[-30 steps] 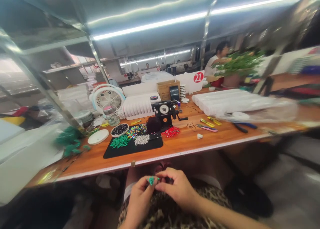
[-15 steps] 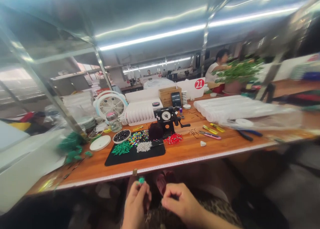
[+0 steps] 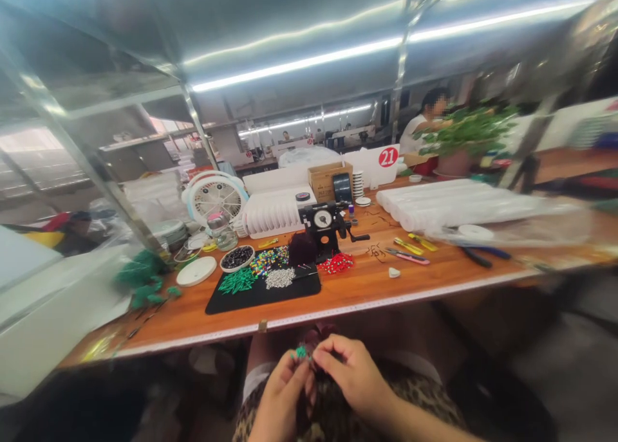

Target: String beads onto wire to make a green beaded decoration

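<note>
Over my lap, below the table edge, my left hand [image 3: 286, 390] pinches a small green beaded piece [image 3: 301, 351] between thumb and fingers. Close beside it on the right, my right hand [image 3: 351, 372] is closed in a pinch; what it grips, if anything, is too small to make out. On the table ahead lies a black mat [image 3: 251, 300]. It bears green tube-shaped beads [image 3: 238, 280], silver-white beads [image 3: 280, 277] and mixed coloured beads [image 3: 268, 260]. A round dish of black beads [image 3: 237, 258] and red beads [image 3: 337, 262] are nearby.
A black hand-cranked machine [image 3: 322, 226] stands behind the mat, with a fan [image 3: 219, 199] to its left. Yellow cutters [image 3: 408, 246], a pink-handled tool [image 3: 408, 256] and blue-black pliers [image 3: 483, 254] lie to the right. Wrapped white rolls [image 3: 458, 204] are behind them. A person [image 3: 425, 123] sits beyond.
My left hand has moved right with the green beaded piece, and my right hand has risen slightly. The two hands are now nearly touching at the piece. The view has shifted a little.
</note>
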`<state>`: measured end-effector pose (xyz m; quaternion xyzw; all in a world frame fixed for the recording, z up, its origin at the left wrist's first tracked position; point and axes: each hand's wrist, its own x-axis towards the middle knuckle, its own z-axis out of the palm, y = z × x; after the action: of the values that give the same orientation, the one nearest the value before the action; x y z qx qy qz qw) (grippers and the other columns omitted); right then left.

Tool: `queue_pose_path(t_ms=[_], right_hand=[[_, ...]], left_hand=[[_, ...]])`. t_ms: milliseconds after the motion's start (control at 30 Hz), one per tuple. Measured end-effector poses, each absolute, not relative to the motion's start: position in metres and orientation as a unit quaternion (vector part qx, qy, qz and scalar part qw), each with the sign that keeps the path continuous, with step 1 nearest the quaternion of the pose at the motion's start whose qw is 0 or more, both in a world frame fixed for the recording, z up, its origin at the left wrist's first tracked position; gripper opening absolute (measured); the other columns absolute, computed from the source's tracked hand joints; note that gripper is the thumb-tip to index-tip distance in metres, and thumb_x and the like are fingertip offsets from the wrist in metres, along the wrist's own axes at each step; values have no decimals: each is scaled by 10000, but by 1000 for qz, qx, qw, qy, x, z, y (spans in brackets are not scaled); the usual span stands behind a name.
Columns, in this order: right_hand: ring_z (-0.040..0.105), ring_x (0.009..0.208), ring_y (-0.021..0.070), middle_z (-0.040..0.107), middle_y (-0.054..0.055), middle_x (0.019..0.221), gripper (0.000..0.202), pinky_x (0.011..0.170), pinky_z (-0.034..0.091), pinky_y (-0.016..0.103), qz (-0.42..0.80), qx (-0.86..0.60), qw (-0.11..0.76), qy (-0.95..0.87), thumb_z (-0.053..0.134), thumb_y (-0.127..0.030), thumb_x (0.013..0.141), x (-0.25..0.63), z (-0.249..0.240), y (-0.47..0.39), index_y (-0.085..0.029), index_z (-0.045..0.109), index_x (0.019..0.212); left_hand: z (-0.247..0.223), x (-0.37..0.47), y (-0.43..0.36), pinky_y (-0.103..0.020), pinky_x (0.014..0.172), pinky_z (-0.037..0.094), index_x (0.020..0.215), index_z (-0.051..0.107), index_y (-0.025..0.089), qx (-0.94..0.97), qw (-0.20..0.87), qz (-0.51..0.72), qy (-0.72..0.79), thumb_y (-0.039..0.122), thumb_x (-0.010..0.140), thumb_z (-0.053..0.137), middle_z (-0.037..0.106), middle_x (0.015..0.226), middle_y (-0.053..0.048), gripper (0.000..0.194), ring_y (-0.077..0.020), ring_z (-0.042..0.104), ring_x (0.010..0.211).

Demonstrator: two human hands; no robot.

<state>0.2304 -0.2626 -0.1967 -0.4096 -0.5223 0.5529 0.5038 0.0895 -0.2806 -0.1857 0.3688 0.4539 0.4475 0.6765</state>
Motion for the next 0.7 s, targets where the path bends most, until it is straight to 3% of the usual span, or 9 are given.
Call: queue_pose_path(t_ms=[167,300,433,700], right_hand=[[463,550,115,514,-19,541,272,570,394,231,602,-406,487,-485,604,-393,763,229,-204,-259,-153,635,640],[530,587,134,616,17,607,305,594,421,239,624,-385,475,-486,660,-431,734,229,-203,-262,-138,681,653],[621,654,181,669,40,635,316,661,475,274,664,-294,458,-513,601,-426,806,231,-198,-266,-149,727,721],[556,691,160,617,36,692,283,673,435,249,509,-382,539,-552,561,-366,850,235,-193,-264,-155,718,744]], left_hand=[[-184,88,-282,-170,437,273,713,489,181,310,680,488,451,423,637,799,430,500,68,401,-59,365,431],[-184,89,-284,-165,421,255,714,487,178,307,671,492,461,431,637,797,408,499,76,408,-54,351,423],[-181,89,-283,-170,403,237,678,470,172,308,677,483,462,431,606,809,384,484,73,432,-58,343,414],[-179,87,-279,-170,368,160,554,356,178,289,744,439,413,423,623,788,297,477,79,501,-35,231,381]])
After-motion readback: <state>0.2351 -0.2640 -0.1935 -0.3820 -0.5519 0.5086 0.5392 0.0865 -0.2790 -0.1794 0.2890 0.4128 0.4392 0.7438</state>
